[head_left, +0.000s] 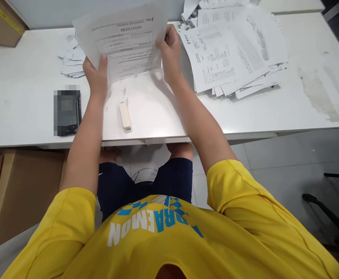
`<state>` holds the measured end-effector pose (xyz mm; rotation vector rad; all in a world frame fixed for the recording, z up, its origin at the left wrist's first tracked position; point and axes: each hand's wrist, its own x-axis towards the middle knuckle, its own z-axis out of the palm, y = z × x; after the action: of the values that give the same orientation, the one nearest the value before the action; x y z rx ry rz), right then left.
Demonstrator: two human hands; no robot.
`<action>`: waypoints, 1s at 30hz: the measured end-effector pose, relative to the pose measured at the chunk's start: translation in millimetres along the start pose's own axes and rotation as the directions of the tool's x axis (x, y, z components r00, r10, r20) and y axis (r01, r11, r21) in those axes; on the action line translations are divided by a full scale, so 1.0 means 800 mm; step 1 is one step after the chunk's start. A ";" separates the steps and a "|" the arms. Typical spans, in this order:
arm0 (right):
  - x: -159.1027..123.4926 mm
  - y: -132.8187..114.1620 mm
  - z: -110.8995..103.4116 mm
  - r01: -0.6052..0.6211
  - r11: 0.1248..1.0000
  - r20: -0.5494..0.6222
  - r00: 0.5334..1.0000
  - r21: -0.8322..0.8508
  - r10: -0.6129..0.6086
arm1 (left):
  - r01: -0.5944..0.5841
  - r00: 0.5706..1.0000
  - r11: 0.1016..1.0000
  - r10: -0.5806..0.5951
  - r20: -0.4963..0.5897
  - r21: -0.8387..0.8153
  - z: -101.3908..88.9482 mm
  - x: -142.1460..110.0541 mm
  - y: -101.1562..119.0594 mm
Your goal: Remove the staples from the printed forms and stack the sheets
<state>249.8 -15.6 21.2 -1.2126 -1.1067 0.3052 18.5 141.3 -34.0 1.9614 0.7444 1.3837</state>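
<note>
Printed paper sheets (pixel 123 42) are held up above the white desk, tilted, with text facing me. My left hand (pixel 96 75) grips their lower left edge, thumb on the front side. At the right edge, my right hand (pixel 171 54) pinches the sheets between thumb and curled fingers. Below them on the desk lies a small cream-coloured stapler (pixel 125 116). Just right of my right hand is a large loose pile of printed papers (pixel 227 58). How many sheets I hold cannot be made out.
A smaller stack of papers (pixel 72 58) lies behind my left hand. A black, partly blurred object (pixel 67 112) sits near the front edge of the white desk (pixel 294 104). Cardboard boxes stand at the back left (pixel 0 23) and below the desk (pixel 26 186).
</note>
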 end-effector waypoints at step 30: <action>-0.026 0.022 -0.012 -0.043 0.999 0.029 0.999 -0.032 0.044 | 0.055 0.990 0.989 -0.035 0.138 -0.140 -0.002 -0.021 0.114</action>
<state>253.6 -28.8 -3.8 -1.2651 -1.1154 0.3405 20.8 69.8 24.9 1.8924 0.6054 1.2287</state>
